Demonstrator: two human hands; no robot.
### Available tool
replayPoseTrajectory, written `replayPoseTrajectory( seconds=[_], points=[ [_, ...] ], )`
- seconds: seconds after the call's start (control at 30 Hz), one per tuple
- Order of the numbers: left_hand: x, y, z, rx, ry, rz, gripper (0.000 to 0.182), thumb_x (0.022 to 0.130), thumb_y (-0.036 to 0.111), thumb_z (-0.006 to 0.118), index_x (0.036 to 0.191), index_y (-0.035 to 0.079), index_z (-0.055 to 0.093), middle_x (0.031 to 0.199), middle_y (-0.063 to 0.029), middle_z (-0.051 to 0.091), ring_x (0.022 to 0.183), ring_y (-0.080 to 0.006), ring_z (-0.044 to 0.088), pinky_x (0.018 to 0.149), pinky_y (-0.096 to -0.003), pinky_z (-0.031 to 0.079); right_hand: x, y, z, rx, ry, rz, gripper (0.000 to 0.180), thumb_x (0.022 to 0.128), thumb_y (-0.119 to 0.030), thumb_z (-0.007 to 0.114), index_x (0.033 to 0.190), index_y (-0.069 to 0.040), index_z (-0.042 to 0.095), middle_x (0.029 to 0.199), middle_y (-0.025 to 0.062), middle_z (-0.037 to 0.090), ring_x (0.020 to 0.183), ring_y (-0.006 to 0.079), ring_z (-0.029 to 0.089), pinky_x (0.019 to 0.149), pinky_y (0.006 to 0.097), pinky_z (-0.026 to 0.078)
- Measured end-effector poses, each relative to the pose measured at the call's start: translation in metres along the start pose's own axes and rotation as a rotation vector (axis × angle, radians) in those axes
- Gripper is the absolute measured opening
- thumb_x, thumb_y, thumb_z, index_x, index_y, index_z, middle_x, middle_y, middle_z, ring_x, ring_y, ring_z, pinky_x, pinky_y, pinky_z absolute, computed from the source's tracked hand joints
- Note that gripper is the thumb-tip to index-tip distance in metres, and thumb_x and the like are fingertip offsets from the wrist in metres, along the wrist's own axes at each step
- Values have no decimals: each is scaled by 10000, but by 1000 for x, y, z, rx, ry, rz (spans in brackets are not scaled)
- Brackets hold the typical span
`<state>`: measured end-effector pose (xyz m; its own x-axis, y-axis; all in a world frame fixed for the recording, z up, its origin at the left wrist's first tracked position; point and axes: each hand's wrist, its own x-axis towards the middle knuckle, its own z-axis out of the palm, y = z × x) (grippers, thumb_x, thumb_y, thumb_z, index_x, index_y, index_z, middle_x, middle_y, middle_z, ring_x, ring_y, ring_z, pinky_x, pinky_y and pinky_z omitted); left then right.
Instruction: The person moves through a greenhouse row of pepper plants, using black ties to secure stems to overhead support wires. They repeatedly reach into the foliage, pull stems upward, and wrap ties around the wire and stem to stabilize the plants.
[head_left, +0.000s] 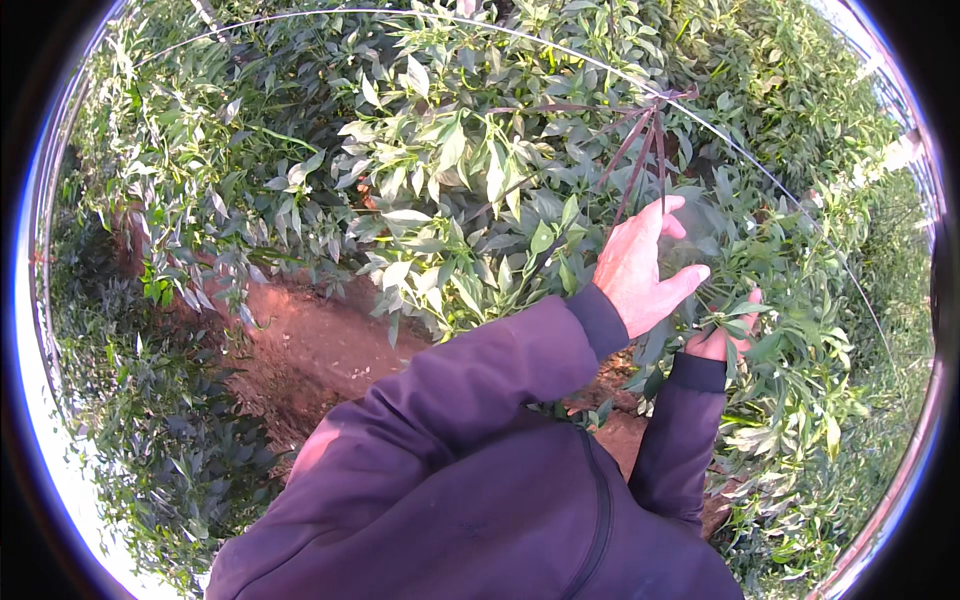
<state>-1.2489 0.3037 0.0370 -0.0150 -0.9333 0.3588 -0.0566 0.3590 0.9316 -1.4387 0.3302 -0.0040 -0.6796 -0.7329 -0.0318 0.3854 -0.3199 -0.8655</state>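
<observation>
My left hand reaches over leafy plants that look like pepper plants. Its thumb stands apart from the fingers, and I see nothing between them. Several dark strings run down from a knot on a pale wire; some pass at or behind the left fingers, and contact is unclear. Lower and to the right, my right hand is among the leaves of a plant. Foliage covers part of it, one finger points up, and whether it grips a stem is hidden.
Reddish bare soil forms a path at the left between plant rows. More dense foliage borders the path at lower left. The wire arches over the plants ahead and down the right side. A pale post rises at the top left.
</observation>
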Motion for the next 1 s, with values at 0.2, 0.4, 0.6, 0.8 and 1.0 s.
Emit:
replayPoseTrajectory(
  seconds=[0.2,0.4,0.6,0.8,1.0],
  points=[
    [-1,-3,-9,-247,79,32,528,954,91,736,1417,-3,502,1103,-52,630,1048,-161,597,1018,-321,458,55,1,80,-87,-100,-4,412,890,-149,814,1211,37,634,1136,147,707,944,242,717,801,387,598],
    [6,12,-22,-684,94,-195,597,1141,467,267,1279,-26,576,1037,-110,716,1024,-206,658,1032,-375,449,76,-6,139,-714,-755,-266,540,892,-330,825,1255,44,684,1201,96,729,989,151,673,882,330,549],
    [18,20,-43,-715,-37,-124,434,1097,353,456,1219,-38,600,1155,-170,723,905,-224,684,885,-362,525,29,-38,185,-1311,-939,-284,557,766,-504,775,976,12,771,932,194,760,848,315,737,793,403,576],
    [32,21,-51,-725,-111,-52,379,1054,226,577,1344,-19,583,1463,-177,592,1033,-277,716,849,-369,561,16,-27,176,-1513,-895,-591,598,772,-480,744,1075,30,672,1020,218,726,976,401,726,815,482,582],
    [43,31,-53,-474,83,-69,334,974,60,680,1293,-11,612,1299,-135,660,1012,-255,720,808,-352,617,7,2,171,-1228,-823,-597,472,828,-194,696,1179,82,545,1127,264,664,997,437,702,862,510,580]
  ],
)
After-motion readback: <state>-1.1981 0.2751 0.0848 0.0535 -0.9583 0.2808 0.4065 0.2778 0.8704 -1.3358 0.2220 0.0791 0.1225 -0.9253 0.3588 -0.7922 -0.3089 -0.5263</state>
